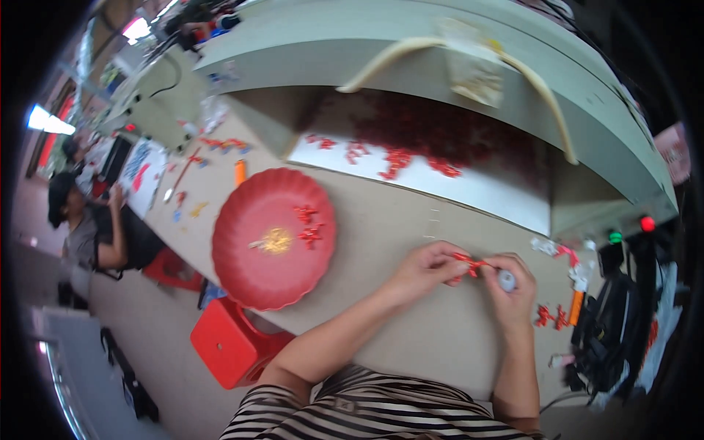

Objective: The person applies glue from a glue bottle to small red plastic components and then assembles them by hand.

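Over the table, my left hand (429, 273) pinches one side of a small shiny red figure (470, 265); its exact shape is partly hidden by fingers. My right hand (515, 292) is closed on the figure's other side with thumb and fingertips. A whitish round-ended thing (507, 279) also shows in the right hand, its kind unclear. To the left stands a red scalloped bowl (257, 282) with a heap of tiny gold pieces (276, 240) and several red figures (310, 235) in it. Two more red figures (551, 317) lie right of my right hand.
Ahead, a pale box-like machine (506, 44) overhangs a white tray (484, 199) heaped with red figures. Orange-handled tools (576, 308) and a black bag (612, 330) are at the right. A red stool (224, 341) stands front left; a seated person (99, 227) works beyond.
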`<action>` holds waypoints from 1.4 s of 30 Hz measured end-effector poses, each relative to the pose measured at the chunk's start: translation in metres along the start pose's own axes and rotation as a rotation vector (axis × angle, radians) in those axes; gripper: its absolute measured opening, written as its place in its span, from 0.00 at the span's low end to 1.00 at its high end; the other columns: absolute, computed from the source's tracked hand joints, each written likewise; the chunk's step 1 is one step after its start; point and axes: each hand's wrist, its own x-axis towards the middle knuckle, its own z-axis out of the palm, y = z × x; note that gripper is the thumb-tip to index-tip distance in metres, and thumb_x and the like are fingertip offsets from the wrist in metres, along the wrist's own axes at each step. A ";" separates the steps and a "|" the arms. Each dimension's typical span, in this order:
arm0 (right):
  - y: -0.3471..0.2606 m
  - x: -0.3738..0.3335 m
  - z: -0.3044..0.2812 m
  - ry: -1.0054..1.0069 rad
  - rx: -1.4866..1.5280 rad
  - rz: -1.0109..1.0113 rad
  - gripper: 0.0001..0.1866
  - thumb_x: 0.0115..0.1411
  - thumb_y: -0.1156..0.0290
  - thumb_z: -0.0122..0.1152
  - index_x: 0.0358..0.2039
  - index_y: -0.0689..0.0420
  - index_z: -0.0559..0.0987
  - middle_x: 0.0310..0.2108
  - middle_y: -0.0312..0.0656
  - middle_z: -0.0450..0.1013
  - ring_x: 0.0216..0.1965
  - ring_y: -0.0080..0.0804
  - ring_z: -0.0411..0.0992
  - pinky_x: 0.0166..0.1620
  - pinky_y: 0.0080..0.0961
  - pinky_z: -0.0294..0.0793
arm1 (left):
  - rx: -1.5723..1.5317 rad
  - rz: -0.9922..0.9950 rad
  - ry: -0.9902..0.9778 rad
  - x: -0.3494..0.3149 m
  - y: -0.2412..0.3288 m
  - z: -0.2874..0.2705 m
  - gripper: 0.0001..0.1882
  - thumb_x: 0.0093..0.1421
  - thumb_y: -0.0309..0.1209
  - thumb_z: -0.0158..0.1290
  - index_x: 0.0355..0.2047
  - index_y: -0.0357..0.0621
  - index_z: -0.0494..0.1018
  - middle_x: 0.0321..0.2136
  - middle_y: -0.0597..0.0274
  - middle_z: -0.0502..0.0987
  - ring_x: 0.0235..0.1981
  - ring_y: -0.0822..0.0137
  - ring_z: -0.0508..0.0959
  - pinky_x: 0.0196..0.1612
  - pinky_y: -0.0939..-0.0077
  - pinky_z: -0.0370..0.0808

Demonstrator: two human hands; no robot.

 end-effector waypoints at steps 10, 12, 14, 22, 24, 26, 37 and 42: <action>0.004 -0.003 0.004 -0.046 0.035 0.082 0.03 0.51 0.82 0.55 0.28 0.63 0.72 0.28 0.35 0.66 0.27 0.18 0.63 0.30 0.13 0.62 | -0.029 0.007 -0.042 0.000 0.000 -0.005 0.09 0.58 0.30 0.49 0.38 0.41 0.68 0.29 0.67 0.74 0.29 0.79 0.71 0.35 0.85 0.69; 0.002 0.000 0.004 -0.059 0.050 0.078 0.03 0.51 0.82 0.55 0.28 0.63 0.72 0.28 0.35 0.66 0.28 0.18 0.63 0.31 0.13 0.62 | -0.018 0.025 -0.035 0.003 -0.001 -0.003 0.08 0.58 0.30 0.49 0.37 0.42 0.68 0.29 0.68 0.74 0.29 0.80 0.71 0.34 0.85 0.69; 0.002 0.000 0.002 -0.011 0.055 0.105 0.03 0.52 0.82 0.54 0.28 0.63 0.72 0.29 0.36 0.66 0.30 0.19 0.63 0.33 0.13 0.63 | -0.003 0.039 -0.027 0.004 -0.001 -0.001 0.08 0.58 0.31 0.50 0.36 0.43 0.68 0.29 0.69 0.74 0.30 0.81 0.71 0.32 0.85 0.69; 0.003 -0.002 0.003 0.017 0.067 0.082 0.03 0.49 0.84 0.55 0.27 0.65 0.71 0.27 0.40 0.67 0.29 0.24 0.65 0.33 0.17 0.65 | -0.011 0.028 -0.069 0.004 -0.007 -0.002 0.08 0.59 0.32 0.48 0.37 0.45 0.68 0.30 0.71 0.73 0.30 0.82 0.70 0.33 0.85 0.70; 0.002 -0.003 0.003 0.002 0.066 0.102 0.04 0.49 0.84 0.55 0.26 0.65 0.71 0.27 0.40 0.67 0.28 0.23 0.65 0.33 0.17 0.65 | -0.012 0.028 -0.073 0.005 -0.008 -0.002 0.08 0.59 0.33 0.48 0.37 0.45 0.68 0.30 0.71 0.73 0.30 0.82 0.70 0.33 0.85 0.70; 0.001 -0.002 0.003 0.006 0.071 0.102 0.04 0.49 0.84 0.55 0.26 0.65 0.71 0.27 0.40 0.67 0.28 0.23 0.65 0.33 0.17 0.65 | -0.005 0.022 -0.074 0.005 -0.007 -0.002 0.08 0.59 0.33 0.48 0.37 0.45 0.67 0.30 0.71 0.73 0.30 0.82 0.70 0.33 0.85 0.70; 0.004 -0.002 0.002 -0.001 0.068 0.139 0.04 0.48 0.85 0.55 0.26 0.65 0.71 0.27 0.40 0.67 0.28 0.23 0.65 0.32 0.17 0.65 | -0.012 0.013 -0.066 0.003 -0.002 -0.001 0.09 0.59 0.33 0.48 0.37 0.44 0.68 0.30 0.71 0.73 0.29 0.82 0.70 0.33 0.85 0.69; 0.000 -0.002 0.003 0.003 0.092 0.137 0.04 0.48 0.85 0.55 0.26 0.65 0.71 0.27 0.40 0.67 0.28 0.23 0.65 0.32 0.16 0.65 | -0.020 0.006 -0.060 0.002 -0.001 -0.001 0.09 0.59 0.33 0.49 0.37 0.44 0.68 0.30 0.70 0.73 0.29 0.82 0.70 0.33 0.85 0.69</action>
